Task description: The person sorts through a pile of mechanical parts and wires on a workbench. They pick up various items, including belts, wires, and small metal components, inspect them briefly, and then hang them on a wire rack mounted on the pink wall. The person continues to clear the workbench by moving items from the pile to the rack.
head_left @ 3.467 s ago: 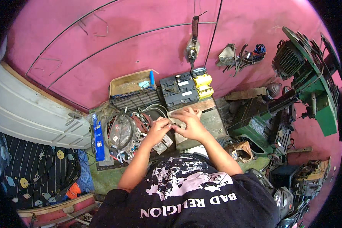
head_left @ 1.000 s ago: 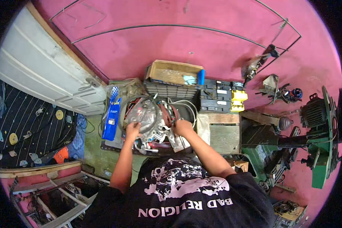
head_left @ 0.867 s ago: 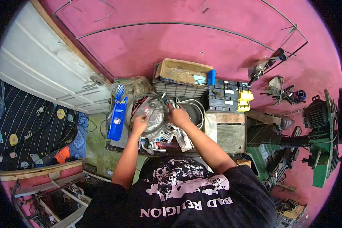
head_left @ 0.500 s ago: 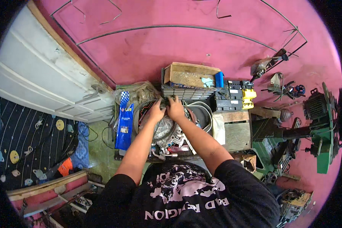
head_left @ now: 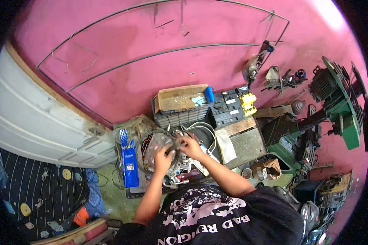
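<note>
A thin black tyre [head_left: 140, 143] lies as a ring over a heap of metal parts and clear plastic on the bench. My left hand [head_left: 163, 158] is closed at the ring's right side, fingers curled against the dark rubber. Close beside it, my right hand [head_left: 190, 146] pinches the same stretch of tyre. The fingertips of both hands nearly meet, and their exact grip is partly hidden. Inside the ring sits a clear plastic bag [head_left: 155, 143]. Silvery metal parts [head_left: 186, 165] lie just nearer to me than my right hand.
A long blue packet [head_left: 130, 165] stands left of the tyre. Behind are a wooden tray [head_left: 182, 98] on a grey crate, black batteries [head_left: 229, 109] and a yellow one [head_left: 248, 104]. A white cloth [head_left: 225, 145] lies on the right. A green drill press [head_left: 345, 118] stands farther right.
My view has swung, so the bench sits lower and further left. Both hands have moved from the tyre's far edge towards its right side, nearer to me.
</note>
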{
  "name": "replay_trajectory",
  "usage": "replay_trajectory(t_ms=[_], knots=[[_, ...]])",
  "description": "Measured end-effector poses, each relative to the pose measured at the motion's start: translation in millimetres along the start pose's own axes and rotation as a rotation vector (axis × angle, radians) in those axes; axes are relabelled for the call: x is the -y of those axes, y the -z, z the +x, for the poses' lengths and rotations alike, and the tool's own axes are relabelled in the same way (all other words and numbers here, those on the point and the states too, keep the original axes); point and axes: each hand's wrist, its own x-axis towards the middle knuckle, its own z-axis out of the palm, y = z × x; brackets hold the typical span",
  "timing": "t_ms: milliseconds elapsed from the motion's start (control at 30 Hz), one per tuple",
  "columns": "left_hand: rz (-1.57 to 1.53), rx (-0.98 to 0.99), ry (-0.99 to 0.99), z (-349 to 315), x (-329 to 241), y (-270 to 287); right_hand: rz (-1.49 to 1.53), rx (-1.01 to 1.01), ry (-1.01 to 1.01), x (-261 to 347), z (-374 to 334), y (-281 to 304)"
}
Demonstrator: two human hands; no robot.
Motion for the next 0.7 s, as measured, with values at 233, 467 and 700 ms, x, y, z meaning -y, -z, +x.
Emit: replay_trajectory(t_ms=[233,467,700], knots=[[-0.061,0.176,-0.126,-28.7,-85.9,-59.7,0.054,-0.073,-0.013,54.4,-75.8,111.0],[-0.384,0.293,-0.233,6.4,-186.6,-146.2,0.48,-0.325,-0.004,65.4,-88.2,231.6],[-0.619,0.413,-0.334,89.7,-344.1,-205.4,-0.028,-0.579,0.241,119.1,-37.0,387.8]])
